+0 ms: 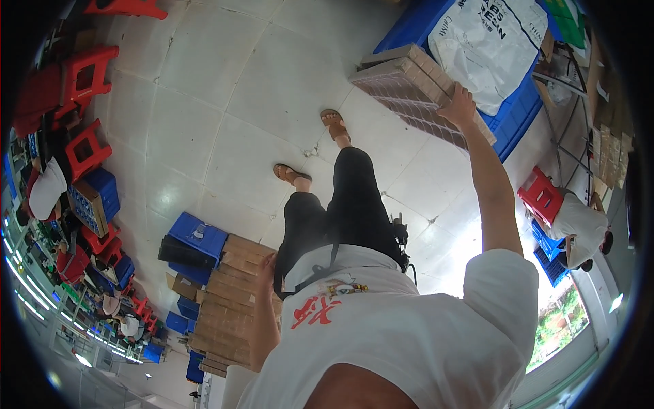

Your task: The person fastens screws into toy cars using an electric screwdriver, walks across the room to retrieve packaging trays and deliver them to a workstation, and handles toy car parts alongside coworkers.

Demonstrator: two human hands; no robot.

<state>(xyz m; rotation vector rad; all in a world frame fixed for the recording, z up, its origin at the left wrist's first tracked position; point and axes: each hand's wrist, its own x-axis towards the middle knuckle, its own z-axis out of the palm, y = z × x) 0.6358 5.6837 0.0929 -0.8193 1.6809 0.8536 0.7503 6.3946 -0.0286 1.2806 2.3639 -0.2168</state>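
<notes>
My right hand (460, 108) reaches forward to the right and grips the upper edge of a long brown cardboard carton (426, 80). Its fingers curl over the edge, with the thumb on the near side. A pale grid pattern (402, 109) covers the carton's side facing me. The carton leans against a big blue plastic bin (512, 126), and a white printed sack (487, 51) lies over that bin. Beside my left thigh hangs my left hand (266, 269), its fingers loose and partly hidden by the leg. Nothing shows in it.
Stacked brown cartons (231, 293) and blue crates (199, 235) stand at my left. Red stools (88, 146) and seated people line the far left. At right, a person (579, 228) sits near a red stool (541, 195). A metal rack (572, 129) stands beyond the blue bin.
</notes>
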